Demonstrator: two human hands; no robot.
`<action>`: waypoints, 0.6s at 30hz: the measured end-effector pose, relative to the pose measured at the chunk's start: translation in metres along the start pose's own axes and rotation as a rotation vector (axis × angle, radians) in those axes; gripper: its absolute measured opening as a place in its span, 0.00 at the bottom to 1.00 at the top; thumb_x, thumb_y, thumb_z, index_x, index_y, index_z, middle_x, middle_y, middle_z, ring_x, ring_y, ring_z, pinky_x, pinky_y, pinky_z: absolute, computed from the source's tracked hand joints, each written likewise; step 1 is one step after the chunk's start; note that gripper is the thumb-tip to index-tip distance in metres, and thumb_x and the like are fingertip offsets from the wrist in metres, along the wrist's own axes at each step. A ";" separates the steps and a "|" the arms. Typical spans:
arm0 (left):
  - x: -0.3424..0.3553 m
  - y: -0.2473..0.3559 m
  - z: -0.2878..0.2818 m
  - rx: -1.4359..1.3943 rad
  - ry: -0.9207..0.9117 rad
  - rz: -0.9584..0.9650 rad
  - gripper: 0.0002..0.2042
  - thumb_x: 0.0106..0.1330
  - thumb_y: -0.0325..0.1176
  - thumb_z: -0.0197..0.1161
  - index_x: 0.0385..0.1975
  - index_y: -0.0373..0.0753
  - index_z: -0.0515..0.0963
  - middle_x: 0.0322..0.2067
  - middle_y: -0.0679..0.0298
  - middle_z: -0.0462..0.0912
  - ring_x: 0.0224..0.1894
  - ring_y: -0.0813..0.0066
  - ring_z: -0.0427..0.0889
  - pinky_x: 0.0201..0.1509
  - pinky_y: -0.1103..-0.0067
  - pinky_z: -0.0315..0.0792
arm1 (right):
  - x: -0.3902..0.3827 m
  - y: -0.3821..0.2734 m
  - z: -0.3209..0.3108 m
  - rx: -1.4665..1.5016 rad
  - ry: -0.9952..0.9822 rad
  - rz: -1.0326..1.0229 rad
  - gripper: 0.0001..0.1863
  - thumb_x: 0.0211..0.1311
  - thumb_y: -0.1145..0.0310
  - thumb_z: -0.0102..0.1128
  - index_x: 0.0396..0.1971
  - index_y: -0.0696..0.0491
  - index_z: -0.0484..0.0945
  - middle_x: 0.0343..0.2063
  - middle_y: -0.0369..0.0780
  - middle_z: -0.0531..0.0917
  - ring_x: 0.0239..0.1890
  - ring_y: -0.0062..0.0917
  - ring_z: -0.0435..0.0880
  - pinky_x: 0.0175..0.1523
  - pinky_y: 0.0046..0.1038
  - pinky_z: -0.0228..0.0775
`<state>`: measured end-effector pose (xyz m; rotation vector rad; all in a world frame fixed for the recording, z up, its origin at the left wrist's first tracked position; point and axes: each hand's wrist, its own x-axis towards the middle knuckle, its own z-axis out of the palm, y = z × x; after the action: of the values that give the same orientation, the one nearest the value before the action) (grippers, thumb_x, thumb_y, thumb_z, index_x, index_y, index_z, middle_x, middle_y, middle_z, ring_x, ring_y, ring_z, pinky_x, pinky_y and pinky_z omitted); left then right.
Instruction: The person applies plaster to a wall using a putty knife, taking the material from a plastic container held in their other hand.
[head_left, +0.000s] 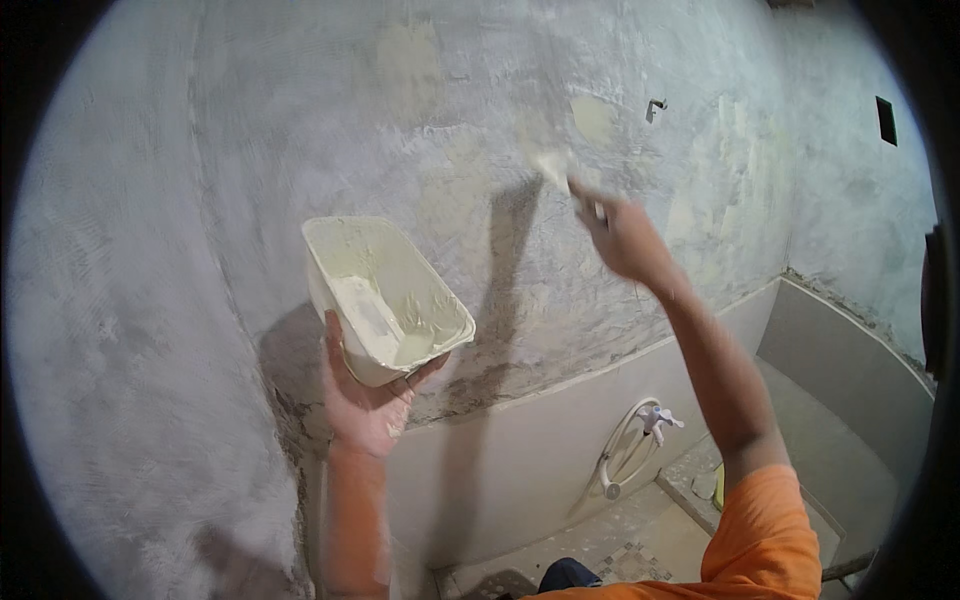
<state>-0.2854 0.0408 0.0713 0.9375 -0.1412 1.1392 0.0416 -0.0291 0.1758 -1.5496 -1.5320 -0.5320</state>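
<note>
My left hand (368, 405) holds up a cream plastic tub (345, 240) from beneath, fingers gripping its sides. The tub tilts toward me, and pale putty (430, 335) coats its walls and bottom. My right hand (630, 240) is raised and closed around the handle of a putty knife (558, 172). The knife's pale blade is smeared by motion, at or close to the grey plastered wall (480, 90); whether it touches cannot be told. Cream patches (594, 118) mark the wall around the blade.
Below the plaster runs a band of light tiles (520, 450) with a protruding ledge. A white tap with a hose (655, 420) is fixed there. A small pipe stub (655, 106) sticks out higher up. A dark rectangular hole (886, 120) is in the right wall. A low curb (690, 495) crosses the floor.
</note>
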 end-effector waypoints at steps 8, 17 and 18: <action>0.013 -0.014 -0.001 -0.021 0.056 0.006 0.38 0.76 0.62 0.46 0.76 0.41 0.53 0.69 0.48 0.64 0.68 0.42 0.71 0.66 0.46 0.75 | 0.098 0.030 0.079 -0.220 0.259 0.019 0.36 0.71 0.73 0.48 0.78 0.48 0.51 0.26 0.58 0.83 0.30 0.52 0.85 0.39 0.51 0.76; 0.009 -0.038 -0.004 -0.099 0.095 -0.001 0.40 0.74 0.64 0.49 0.76 0.43 0.54 0.69 0.48 0.65 0.67 0.42 0.71 0.64 0.48 0.75 | -0.116 0.050 0.159 -0.127 -0.112 0.184 0.38 0.76 0.65 0.48 0.80 0.45 0.42 0.28 0.58 0.83 0.31 0.60 0.82 0.38 0.54 0.72; 0.005 -0.042 -0.004 -0.105 0.089 -0.024 0.41 0.73 0.64 0.51 0.76 0.42 0.53 0.69 0.48 0.65 0.68 0.43 0.71 0.66 0.48 0.74 | -0.133 0.058 0.159 -0.116 -0.114 0.162 0.37 0.78 0.63 0.48 0.80 0.44 0.43 0.29 0.60 0.83 0.33 0.62 0.81 0.39 0.54 0.71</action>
<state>-0.2500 0.0431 0.0481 0.7922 -0.1154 1.1384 0.0336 0.0295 -0.0313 -1.8023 -1.4652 -0.4535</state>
